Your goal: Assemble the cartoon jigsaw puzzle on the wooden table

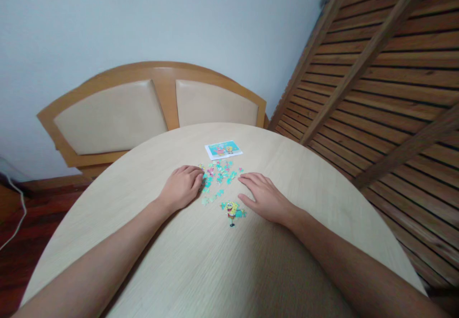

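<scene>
Loose jigsaw puzzle pieces, mostly turquoise with some pink and yellow, lie scattered on a round light wooden table. My left hand rests palm down at their left edge, its fingers loosely bent, with the tips partly hidden beside the pieces. Across from it, my right hand lies open, thumb and fingers apart, fingertips close to the right edge of the pieces. Between the hands and nearer to me is a joined puzzle section showing a yellow square cartoon figure.
Behind the loose pieces lies a picture card with pink and yellow cartoon figures on turquoise. A padded wooden headboard stands beyond the table against the wall. Wooden slats lean at the right. A white cable hangs at far left.
</scene>
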The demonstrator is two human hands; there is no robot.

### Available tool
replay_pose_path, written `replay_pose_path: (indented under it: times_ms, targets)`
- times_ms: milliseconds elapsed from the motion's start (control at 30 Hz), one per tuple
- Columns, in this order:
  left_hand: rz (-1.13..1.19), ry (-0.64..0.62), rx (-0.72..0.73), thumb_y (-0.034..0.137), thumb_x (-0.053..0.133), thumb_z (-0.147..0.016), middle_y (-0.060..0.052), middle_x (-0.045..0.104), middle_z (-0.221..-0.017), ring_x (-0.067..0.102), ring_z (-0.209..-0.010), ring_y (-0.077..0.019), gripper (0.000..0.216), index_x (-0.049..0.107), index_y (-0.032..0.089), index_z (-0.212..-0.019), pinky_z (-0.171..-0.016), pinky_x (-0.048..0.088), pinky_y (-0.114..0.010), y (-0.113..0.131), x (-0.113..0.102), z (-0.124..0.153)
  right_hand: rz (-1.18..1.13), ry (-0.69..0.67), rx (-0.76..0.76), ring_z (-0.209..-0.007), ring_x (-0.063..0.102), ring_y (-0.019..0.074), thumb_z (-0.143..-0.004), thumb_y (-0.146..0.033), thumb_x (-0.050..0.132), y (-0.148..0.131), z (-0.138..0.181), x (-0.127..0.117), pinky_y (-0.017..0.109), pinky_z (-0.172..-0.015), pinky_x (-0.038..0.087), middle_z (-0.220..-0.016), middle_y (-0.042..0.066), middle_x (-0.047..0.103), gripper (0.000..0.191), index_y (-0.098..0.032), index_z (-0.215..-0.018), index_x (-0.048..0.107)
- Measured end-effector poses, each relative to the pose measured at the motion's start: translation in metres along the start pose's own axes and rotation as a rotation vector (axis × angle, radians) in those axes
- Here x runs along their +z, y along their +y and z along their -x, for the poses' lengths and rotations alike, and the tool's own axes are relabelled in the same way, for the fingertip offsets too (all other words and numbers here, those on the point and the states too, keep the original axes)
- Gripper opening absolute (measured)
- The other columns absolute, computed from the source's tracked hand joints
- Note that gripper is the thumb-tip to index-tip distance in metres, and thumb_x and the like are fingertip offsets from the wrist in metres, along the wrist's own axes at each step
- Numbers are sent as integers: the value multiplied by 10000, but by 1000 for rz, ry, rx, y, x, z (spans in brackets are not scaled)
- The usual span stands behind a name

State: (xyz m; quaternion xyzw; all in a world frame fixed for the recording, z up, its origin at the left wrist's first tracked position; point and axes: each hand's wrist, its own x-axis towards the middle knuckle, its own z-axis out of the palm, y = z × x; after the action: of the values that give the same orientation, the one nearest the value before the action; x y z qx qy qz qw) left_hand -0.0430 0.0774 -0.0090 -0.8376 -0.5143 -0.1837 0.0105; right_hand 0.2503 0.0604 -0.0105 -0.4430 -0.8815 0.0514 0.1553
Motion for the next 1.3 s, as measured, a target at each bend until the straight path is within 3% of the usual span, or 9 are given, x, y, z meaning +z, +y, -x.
replay_pose_path:
  times_ms: [400,533,733,900,1000,1167,1300]
  targets:
    - [121,100,-37,341,281,-1057,-117,705,-1144,616,-1083,-277,443,684,157,-1074,-1006,461,-475,10,0,0,-71,61,8,-1326,498,291,-951,-377,572,4,-1,6,477,-1116,397,-1418,140,581,497,-173,-1402,533]
    - [113,111,-81,365,311,-1049,-115,706,-1015,627,-981,-268,412,666,161,-1006,-919,472,-416,14,-2,-2,-85,66,17,-1317,506,293,-946,-369,575,4,-1,8,479,-1120,392,-1417,140,582,493,-174,-1397,533]
    - [30,16,-312,392,352,-1036,-75,716,-815,668,-750,-248,357,641,206,-941,-650,404,-313,22,-7,-2,-87,61,35,-1324,501,290,-941,-372,587,3,-1,7,471,-1120,395,-1421,139,578,501,-157,-1390,531]
    - [13,-13,-341,410,347,-1044,-69,722,-782,684,-735,-251,375,656,216,-959,-625,394,-301,20,-8,-1,-88,54,41,-1327,501,289,-942,-366,586,2,-1,6,470,-1119,396,-1413,136,587,493,-157,-1385,535]
    - [102,29,-222,393,358,-1046,-80,752,-920,699,-847,-246,374,681,207,-1013,-734,475,-326,18,-5,-2,-89,52,39,-1325,504,288,-937,-358,594,2,-1,6,463,-1114,401,-1414,137,586,489,-165,-1383,539]
    - [191,44,206,355,380,-1053,-92,697,-1274,618,-1174,-257,379,659,197,-1255,-1024,463,-444,22,5,-2,-85,53,27,-1321,507,283,-938,-357,596,3,-2,6,458,-1110,402,-1412,135,586,480,-177,-1380,544]
    - [148,10,256,343,396,-1054,-79,709,-1256,609,-1179,-264,367,680,210,-1243,-1012,470,-481,25,8,-1,-89,54,30,-1317,508,283,-935,-355,599,2,-2,6,460,-1107,401,-1407,133,591,481,-182,-1380,545]
